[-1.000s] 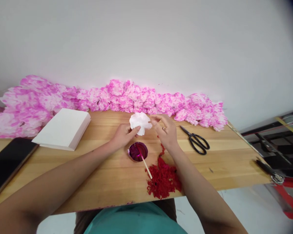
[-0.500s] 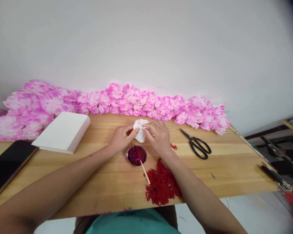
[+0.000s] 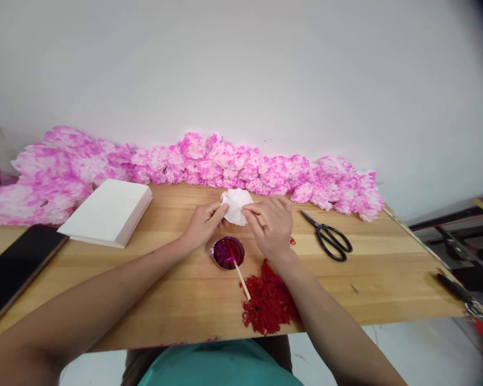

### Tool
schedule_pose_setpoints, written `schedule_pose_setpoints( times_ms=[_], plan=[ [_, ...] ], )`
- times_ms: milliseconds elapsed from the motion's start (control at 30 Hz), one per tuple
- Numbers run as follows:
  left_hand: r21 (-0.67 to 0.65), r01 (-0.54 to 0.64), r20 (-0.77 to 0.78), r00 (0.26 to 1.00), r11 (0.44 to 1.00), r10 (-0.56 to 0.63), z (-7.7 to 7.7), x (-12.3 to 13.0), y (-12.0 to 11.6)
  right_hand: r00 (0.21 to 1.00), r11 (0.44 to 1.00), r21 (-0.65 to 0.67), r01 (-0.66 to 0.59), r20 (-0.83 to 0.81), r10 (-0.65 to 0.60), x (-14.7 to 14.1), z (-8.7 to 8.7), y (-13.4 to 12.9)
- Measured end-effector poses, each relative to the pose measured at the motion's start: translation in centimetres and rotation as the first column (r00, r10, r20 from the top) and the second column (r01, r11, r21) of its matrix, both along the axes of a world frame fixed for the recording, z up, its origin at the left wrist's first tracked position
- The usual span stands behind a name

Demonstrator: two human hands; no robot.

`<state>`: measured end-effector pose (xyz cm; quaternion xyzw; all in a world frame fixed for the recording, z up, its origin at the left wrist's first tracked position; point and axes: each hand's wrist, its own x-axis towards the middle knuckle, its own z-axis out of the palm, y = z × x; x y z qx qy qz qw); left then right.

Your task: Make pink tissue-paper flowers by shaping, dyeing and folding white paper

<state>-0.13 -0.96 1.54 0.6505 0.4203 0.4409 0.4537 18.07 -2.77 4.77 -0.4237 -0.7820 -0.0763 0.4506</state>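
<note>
A small round piece of white crinkled paper (image 3: pixel 236 206) is held up between my two hands. My left hand (image 3: pixel 206 222) pinches its left edge between thumb and fingers. The fingers of my right hand (image 3: pixel 270 222) are pinched together at the paper's right side. Just below sits a small dish of dark magenta liquid (image 3: pixel 224 254), with a pale stick (image 3: pixel 241 281) leaning out of it. The stick's lower end reaches a heap of red yarn pieces (image 3: pixel 268 305), partly hidden by my right forearm.
Pink and white paper flowers (image 3: pixel 201 161) line the wall. On the wooden table (image 3: pixel 177 305) are a white paper stack (image 3: pixel 108 212) and a black phone (image 3: pixel 20 268) at left, and black scissors (image 3: pixel 328 236) at right. Another black-handled tool (image 3: pixel 461 292) lies by the right edge.
The white paper is now spread wider and flatter. My right hand has moved a little to the right, and its fingers are at the paper's edge. The view has shifted slightly.
</note>
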Motion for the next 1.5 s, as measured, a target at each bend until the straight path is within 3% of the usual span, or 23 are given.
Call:
schedule_pose_setpoints(
  times_ms=[200,400,467,667,867,1067,1200,1367,1500],
  plan=[
    [0.027,0.079,-0.008,0.997,0.997,-0.078,0.1,0.0,-0.3,0.985,0.994,-0.09,0.062,0.165,-0.047,-0.3,-1.0,0.4],
    [0.052,0.146,-0.018,0.989,0.988,-0.146,-0.1,0.0,-0.3,0.98,0.983,-0.164,0.076,0.195,-0.043,-0.4,-1.2,0.4],
    [0.054,0.132,-0.033,0.991,0.99,-0.131,-0.1,0.0,-0.3,0.989,0.978,-0.2,0.065,0.142,-0.037,-0.4,-1.3,0.5],
    [0.064,0.07,-0.096,0.993,0.996,-0.064,-0.3,-0.2,-0.1,0.976,0.918,-0.392,-0.059,-0.218,-0.03,0.0,-1.7,1.0],
    [0.007,0.014,-0.201,0.98,1.0,-0.013,-1.0,0.0,0.1,0.995,0.928,-0.362,-0.089,-0.078,0.065,-0.5,-1.1,0.4],
    [0.08,0.044,-0.272,0.962,0.996,-0.021,-0.9,0.4,-0.1,0.996,0.966,-0.256,0.023,0.086,-0.001,-0.5,-1.5,0.7],
    [0.038,0.062,-0.206,0.977,0.997,-0.053,-0.8,0.2,0.1,0.992,0.959,-0.282,0.04,-0.1,-0.071,0.1,-1.6,1.3],
    [-0.123,0.067,0.0,0.998,0.99,-0.067,-0.4,-0.3,0.5,0.894,0.939,-0.345,0.003,-0.42,-0.157,0.7,-0.5,1.1],
    [-0.145,0.116,0.096,0.99,0.983,-0.103,0.2,-0.5,0.6,0.942,0.968,-0.25,-0.03,-0.33,-0.056,0.5,-0.3,0.7]
  ],
)
